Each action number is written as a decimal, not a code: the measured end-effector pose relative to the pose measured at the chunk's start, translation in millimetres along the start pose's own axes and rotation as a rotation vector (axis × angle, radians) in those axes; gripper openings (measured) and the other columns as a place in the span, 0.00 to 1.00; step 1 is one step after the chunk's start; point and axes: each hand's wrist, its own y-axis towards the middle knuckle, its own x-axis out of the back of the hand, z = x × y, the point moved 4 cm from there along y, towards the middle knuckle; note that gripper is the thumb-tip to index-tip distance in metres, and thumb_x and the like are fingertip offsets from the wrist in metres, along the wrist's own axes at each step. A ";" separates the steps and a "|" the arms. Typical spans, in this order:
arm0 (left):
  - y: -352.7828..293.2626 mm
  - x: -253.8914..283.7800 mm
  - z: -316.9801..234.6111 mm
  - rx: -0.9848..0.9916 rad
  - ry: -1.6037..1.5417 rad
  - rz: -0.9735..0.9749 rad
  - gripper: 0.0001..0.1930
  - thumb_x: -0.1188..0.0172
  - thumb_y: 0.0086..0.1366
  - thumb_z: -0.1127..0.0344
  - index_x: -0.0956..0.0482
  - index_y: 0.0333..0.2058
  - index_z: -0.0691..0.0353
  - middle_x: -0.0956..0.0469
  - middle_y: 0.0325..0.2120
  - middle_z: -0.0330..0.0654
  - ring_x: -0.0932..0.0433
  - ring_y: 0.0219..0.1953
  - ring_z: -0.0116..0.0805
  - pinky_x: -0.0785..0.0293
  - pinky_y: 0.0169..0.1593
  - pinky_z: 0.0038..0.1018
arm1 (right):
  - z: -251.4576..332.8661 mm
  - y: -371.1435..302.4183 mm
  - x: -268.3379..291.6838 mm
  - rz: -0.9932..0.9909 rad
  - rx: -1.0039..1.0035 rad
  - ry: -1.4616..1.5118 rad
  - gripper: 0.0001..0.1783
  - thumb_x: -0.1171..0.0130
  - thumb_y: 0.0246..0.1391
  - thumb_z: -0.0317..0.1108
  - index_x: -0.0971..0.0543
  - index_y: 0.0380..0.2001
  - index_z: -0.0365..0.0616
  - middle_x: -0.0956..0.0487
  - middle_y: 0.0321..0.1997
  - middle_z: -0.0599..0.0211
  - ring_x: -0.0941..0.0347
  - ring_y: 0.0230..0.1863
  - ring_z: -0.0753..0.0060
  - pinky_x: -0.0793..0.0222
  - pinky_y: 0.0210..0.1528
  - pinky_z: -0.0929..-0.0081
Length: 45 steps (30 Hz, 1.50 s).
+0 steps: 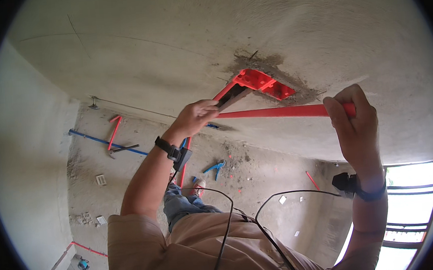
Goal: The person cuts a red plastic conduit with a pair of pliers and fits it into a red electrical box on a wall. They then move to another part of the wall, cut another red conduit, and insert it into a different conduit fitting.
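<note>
Black cables loop up close at 6 o'clock, over a tan shirt. Blk. strap on L wrist, another strap on R wrist, both w/ small blk. units.

L hand, approx. 10 o'clock & just off centre, is closed w/ fingertips pinched on one end of a red pipe; exact hold partly hidden. R hand, at 3 o'clock, grips the other end, thumb along its near side. Pipe is b/w the two hands, nearly level, just in front of the wall.

Behind it, b/w 1 & 2 o'clock, red wall boxes sit side by side in a rough-edged hole.

Floor, farther off: blue-handled cutter at 6 o'clock, near a shoe; hammer at 9 o'clock, touching or near a long blue pipe, can't tell which. Teal tool approx. 8 o'clock. Bright window approx. 4 o'clock.
</note>
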 end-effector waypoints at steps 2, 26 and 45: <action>5.8 -29.0 -32.3 -0.180 0.068 0.198 0.25 0.35 0.65 0.58 0.25 0.55 0.67 0.19 0.45 0.51 0.20 0.50 0.37 0.25 0.53 0.30 | 1.2 -3.0 -1.3 0.006 0.001 0.000 0.10 0.39 0.60 0.31 0.28 0.29 0.41 0.25 0.20 0.66 0.32 0.19 0.80 0.36 0.23 0.79; 44.6 -64.9 -126.5 -0.565 0.154 -0.104 0.17 0.42 0.70 0.57 0.22 0.48 0.63 0.17 0.28 0.40 0.19 0.30 0.26 0.24 0.35 0.25 | 59.9 86.1 -5.3 0.226 -0.330 -0.043 0.16 0.40 0.58 0.37 0.29 0.38 0.34 0.22 0.30 0.50 0.22 0.31 0.57 0.27 0.34 0.64; 37.5 -76.9 -141.2 -0.471 0.318 -0.006 0.17 0.39 0.68 0.60 0.22 0.47 0.68 0.16 0.37 0.48 0.16 0.41 0.35 0.22 0.45 0.28 | -10.8 61.3 -22.8 -0.256 -0.021 0.001 0.20 0.38 0.55 0.44 0.25 0.43 0.41 0.20 0.42 0.48 0.22 0.46 0.48 0.27 0.45 0.52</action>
